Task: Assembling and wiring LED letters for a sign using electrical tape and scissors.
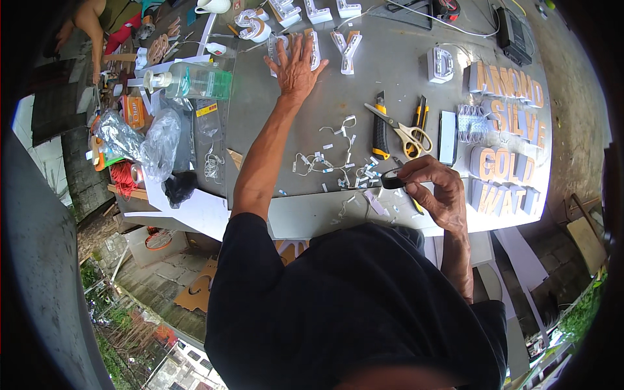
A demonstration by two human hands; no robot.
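Observation:
My left hand [296, 68] reaches to the far side of the table with its fingers spread, resting on a white box-shaped letter [315, 51] lined with small LED modules. The hand covers much of that letter. Nearer my body, my right hand [439, 192] pinches a roll of black tape [391, 180] between thumb and fingers, above the table edge. Below and beside the roll lie thin white wires with LED modules [325, 161] and small white scraps. A black and yellow utility knife [380, 130] and scissors [409, 138] are close beyond the right hand.
More white letters [286, 13] line the far edge. Rows of finished letters [500, 120] stand at the right, with a coil of white wire [471, 123] alongside. At the left are a pump bottle [195, 81] and plastic bags [161, 143]. Another person's arm [91, 32] shows at far left.

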